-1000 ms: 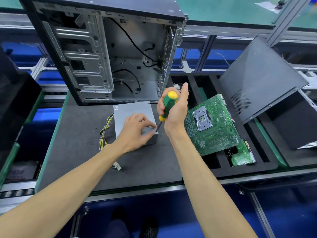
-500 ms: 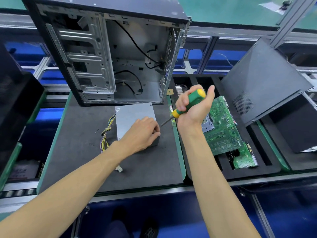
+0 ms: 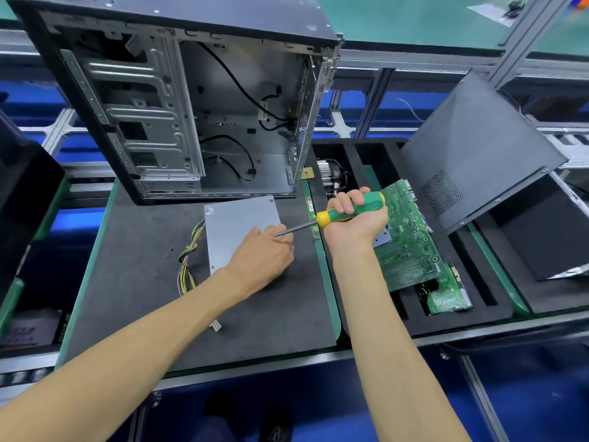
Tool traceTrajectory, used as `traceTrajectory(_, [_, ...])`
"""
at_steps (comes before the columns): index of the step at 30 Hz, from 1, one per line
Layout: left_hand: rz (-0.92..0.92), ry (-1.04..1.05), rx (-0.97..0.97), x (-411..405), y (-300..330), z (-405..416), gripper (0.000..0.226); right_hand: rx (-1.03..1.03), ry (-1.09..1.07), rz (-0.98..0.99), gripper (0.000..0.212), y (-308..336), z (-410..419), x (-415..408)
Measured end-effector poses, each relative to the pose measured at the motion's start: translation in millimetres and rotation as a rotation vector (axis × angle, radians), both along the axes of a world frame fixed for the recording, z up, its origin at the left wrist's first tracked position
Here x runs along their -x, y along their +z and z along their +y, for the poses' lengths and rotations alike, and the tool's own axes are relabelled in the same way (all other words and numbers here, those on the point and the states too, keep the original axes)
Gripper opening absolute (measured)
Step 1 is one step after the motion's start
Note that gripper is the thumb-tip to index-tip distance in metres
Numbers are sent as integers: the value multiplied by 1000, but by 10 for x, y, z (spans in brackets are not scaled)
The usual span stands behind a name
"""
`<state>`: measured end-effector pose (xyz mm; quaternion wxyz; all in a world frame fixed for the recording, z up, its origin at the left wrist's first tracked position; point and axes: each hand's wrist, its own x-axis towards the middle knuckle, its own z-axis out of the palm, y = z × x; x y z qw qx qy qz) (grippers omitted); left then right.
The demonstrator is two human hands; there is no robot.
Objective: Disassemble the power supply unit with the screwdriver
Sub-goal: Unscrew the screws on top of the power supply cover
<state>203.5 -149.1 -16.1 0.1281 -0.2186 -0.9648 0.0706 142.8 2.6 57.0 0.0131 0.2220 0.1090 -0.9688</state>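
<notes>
- Grey metal power supply unit [image 3: 237,223] is lying flat on the dark foam surface [image 3: 140,282], just in front of the open computer case [image 3: 191,100].
- Right hand [image 3: 355,220] is gripping the green-and-yellow screwdriver [image 3: 349,210], shaft nearly level, tip reaching the left hand's fingertips.
- Left hand [image 3: 263,258] is resting on the unit's right edge, fingers curled; a pinched screw cannot be seen.
- Advice: keeping the tip seated squarely and the unit braced should be preventing slips.
</notes>
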Motion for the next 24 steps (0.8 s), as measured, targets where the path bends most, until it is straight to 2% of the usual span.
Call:
traceTrajectory(2, [-45, -9, -84, 30, 37, -29, 30, 76, 16, -33, 29, -57, 4, 12])
traceTrajectory(5, [-190, 61, -367, 57, -10, -138, 24, 197, 95, -58, 31, -168, 2, 43])
traceTrajectory(9, [-264, 173, -626, 8, -67, -334, 19, 262, 250, -149, 68, -303, -97, 68])
traceTrajectory(12, [-244, 306, -821, -34, -80, -514, 21, 184, 395, -206, 67, -353, -285, 40])
traceTrajectory(15, [-132, 461, -1025, -97, -23, -809, 23, 201, 515, -225, 61, -378, -542, -10])
traceTrajectory(19, [-51, 614, -1109, -229, 11, -1297, 23, 209, 646, -213, 53, -374, -955, -58])
traceTrajectory(24, [-251, 823, -987, -449, -307, -1828, 21, 202, 763, -199, 45, -375, -1411, -96])
